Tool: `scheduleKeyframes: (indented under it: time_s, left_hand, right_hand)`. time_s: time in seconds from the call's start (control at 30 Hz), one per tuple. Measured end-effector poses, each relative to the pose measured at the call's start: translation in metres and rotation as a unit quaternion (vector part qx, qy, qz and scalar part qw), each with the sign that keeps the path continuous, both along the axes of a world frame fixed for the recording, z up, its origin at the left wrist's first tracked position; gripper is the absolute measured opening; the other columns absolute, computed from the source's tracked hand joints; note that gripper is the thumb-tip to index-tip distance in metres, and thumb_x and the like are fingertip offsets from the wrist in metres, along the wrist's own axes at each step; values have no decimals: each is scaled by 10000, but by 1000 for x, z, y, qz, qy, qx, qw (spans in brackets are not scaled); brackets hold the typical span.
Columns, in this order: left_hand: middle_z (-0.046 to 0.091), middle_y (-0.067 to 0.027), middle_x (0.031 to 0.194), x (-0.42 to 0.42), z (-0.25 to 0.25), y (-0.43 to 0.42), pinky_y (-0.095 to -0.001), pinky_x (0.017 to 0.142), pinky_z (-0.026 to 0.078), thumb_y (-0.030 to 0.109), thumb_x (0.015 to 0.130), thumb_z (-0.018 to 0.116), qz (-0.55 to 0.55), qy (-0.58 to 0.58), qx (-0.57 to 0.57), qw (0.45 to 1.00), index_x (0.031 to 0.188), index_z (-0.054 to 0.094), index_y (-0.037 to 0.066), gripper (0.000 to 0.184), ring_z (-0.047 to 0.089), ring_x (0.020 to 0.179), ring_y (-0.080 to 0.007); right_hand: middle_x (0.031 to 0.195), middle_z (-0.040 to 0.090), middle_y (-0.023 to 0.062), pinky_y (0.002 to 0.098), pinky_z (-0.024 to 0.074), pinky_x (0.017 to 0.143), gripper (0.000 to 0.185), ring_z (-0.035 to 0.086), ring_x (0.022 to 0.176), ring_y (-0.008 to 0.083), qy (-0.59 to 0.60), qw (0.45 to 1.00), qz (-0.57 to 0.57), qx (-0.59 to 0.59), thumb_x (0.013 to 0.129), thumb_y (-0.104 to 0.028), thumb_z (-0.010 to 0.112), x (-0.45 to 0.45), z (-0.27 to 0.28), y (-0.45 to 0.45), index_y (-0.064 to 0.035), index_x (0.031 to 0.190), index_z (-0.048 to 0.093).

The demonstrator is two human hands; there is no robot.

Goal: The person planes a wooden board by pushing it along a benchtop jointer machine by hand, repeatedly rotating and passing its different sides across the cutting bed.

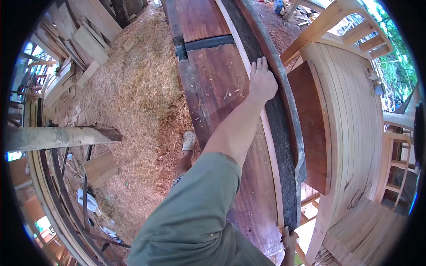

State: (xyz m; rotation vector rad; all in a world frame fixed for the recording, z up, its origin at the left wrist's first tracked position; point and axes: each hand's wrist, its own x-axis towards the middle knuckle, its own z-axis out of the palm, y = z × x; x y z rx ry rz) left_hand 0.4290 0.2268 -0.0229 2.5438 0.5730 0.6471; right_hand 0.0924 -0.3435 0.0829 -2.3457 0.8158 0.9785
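A long pale wood strip (269, 137) runs along the workbench (222, 75), beside a black, dusty channel (284, 146). My left hand (263, 82) reaches far forward and lies beside the strip, over the black channel. Its fingers stretch ahead, and whether they press on the strip cannot be made out. At the near end, by the lower edge of the view, my right hand (289, 240) has its fingers closed around the strip's end. Part of that hand is cut off by the bench edge. Sawdust and small chips dot the reddish-brown bench top.
A dark metal rail (286, 97) borders the channel. To the right stand a slatted wooden panel (355, 111), a brown board (308, 128) and ridged wood pieces (364, 230). Shavings (142, 84) cover the ground on the left, where a pole (66, 136) juts in and planks (91, 42) lean.
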Motion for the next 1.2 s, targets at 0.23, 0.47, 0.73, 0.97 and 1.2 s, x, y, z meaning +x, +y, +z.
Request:
scheduleKeyframes:
  time_s: [0.23,0.47,0.73,0.97,1.2]
  left_hand:
    - [463,-270,1533,32,-3,48,-538,1225,250,214,901,511,4,10,55,998,1163,716,-98,456,386,1457,-409]
    - [483,-261,1515,52,2,90,-544,1200,290,231,877,543,-3,25,94,995,1133,738,-72,442,430,1413,-394]
    - [445,-226,1565,66,-5,101,-527,1209,292,208,918,503,-5,57,110,992,1169,710,-102,450,402,1452,-380]
    - [422,-223,1584,69,-6,105,-528,1220,284,226,945,486,-5,83,120,989,1196,698,-99,461,379,1473,-382]
    - [415,-221,1590,73,-12,114,-538,1224,279,236,953,462,-10,93,143,985,1199,701,-86,470,372,1479,-383]
  right_hand:
    - [723,575,16,308,432,519,449,533,573,112,-80,994,63,46,963,-402,691,17,-11,31,3,1139,607]
    - [832,639,54,333,502,684,407,608,737,158,-83,994,13,65,959,-328,692,31,-7,65,30,1134,609]
    - [1340,556,274,567,378,1107,604,513,1256,486,-407,825,382,-88,905,-283,715,53,-5,93,45,1372,519]
    - [1457,520,280,618,348,1163,449,452,1397,500,-412,722,555,37,941,-192,631,63,-39,80,33,1325,575]
    - [1445,529,303,633,321,1174,416,460,1401,499,-440,699,562,47,932,-111,601,64,-54,86,68,1306,586]
